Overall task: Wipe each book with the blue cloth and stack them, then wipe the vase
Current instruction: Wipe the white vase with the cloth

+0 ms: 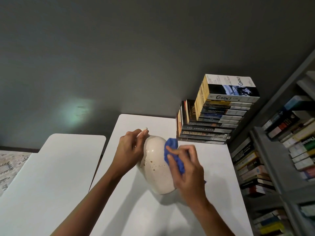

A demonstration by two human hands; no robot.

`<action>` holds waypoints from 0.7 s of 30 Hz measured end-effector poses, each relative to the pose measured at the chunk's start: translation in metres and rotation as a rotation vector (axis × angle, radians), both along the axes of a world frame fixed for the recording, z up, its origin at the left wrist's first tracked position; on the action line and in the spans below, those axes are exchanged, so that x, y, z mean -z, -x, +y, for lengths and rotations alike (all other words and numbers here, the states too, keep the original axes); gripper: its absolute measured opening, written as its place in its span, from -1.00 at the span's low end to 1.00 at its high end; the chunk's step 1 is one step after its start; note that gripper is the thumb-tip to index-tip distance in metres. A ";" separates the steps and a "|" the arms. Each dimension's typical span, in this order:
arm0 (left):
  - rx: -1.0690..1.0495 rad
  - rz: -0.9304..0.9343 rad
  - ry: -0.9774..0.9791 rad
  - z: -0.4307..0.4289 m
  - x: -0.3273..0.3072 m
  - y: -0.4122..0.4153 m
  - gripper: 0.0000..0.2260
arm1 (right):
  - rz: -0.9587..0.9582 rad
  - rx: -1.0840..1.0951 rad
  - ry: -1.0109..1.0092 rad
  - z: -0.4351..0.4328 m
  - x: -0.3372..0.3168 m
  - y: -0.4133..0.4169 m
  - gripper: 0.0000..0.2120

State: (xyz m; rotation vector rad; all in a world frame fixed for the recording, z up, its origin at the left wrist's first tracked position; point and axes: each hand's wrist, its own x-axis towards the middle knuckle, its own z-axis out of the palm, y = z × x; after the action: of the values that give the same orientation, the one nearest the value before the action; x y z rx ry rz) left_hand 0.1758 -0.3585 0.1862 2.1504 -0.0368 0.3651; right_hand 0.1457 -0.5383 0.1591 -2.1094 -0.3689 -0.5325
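Note:
A cream speckled vase (156, 165) stands tilted on the white table (214, 167), near its middle. My left hand (131, 150) grips the vase at its neck and upper left side. My right hand (185, 167) holds the crumpled blue cloth (172, 150) and presses it against the vase's right shoulder. A tall stack of books (219, 116) sits at the table's far right corner, with a white "Contact" paperback on top. Two or three more books (185, 116) stand upright against the stack's left side.
A second white table (51, 167) stands to the left, with a narrow gap between the two. A grey bookshelf (276, 159) packed with books runs along the right edge. A dark grey wall rises behind. A patterned rug (10, 166) shows at far left.

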 end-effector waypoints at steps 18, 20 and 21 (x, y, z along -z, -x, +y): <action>-0.179 0.220 0.253 0.008 0.008 0.004 -0.54 | 0.923 -0.351 -0.925 -0.025 0.025 -0.002 -0.11; -0.148 0.256 0.289 0.012 0.008 0.003 -0.49 | 0.971 -0.405 -0.873 -0.025 0.019 -0.002 -0.17; -0.124 0.276 0.286 0.014 0.008 0.002 -0.44 | 0.991 -0.401 -0.852 -0.024 0.016 -0.001 -0.24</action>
State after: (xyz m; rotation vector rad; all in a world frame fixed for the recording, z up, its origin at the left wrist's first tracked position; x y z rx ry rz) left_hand 0.1735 -0.3442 0.1787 1.9049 0.2902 0.1312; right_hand 0.1472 -0.5622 0.1431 -1.1940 0.0372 0.5335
